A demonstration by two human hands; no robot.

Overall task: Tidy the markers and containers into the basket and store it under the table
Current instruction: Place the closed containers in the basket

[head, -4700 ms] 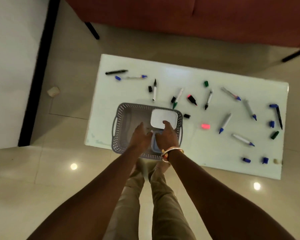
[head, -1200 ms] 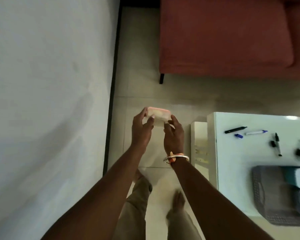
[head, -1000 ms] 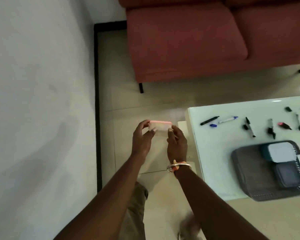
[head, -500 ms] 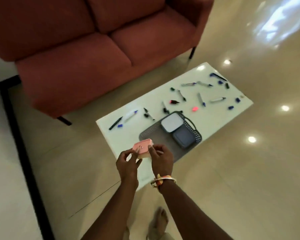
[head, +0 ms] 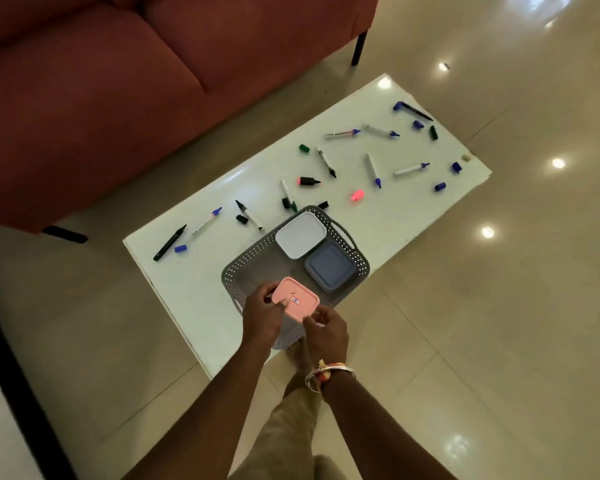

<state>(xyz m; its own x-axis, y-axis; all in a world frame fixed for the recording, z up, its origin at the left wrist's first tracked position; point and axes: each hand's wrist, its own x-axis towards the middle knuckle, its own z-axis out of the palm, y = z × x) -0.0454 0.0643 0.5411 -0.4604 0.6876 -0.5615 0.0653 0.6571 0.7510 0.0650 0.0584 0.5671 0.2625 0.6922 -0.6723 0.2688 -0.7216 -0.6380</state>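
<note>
You hold a flat pink rectangular plastic container [head: 295, 299] in both hands, over the near end of the grey perforated plastic basket [head: 257, 254]. Your left hand [head: 262, 315] grips its left edge, thumb on the lid beside a small label, fingers curled underneath. Your right hand [head: 326, 329] pinches the near right corner between thumb and fingertips. The right wrist carries a silver bangle [head: 329, 372].

The basket sits on the white rectangular low table [head: 194, 282], near its front edge. Inside, at the far end, a white-lidded container [head: 300, 233] and a blue-grey lidded container [head: 330, 266] lie side by side, touching.

Markers and loose caps lie scattered over the tabletop beyond the basket: a black marker [head: 169, 242] at the left, a pink cap [head: 356, 195] mid-table, blue caps towards the right end. A rust-red upholstered sofa [head: 118, 81] stands behind the table.
</note>
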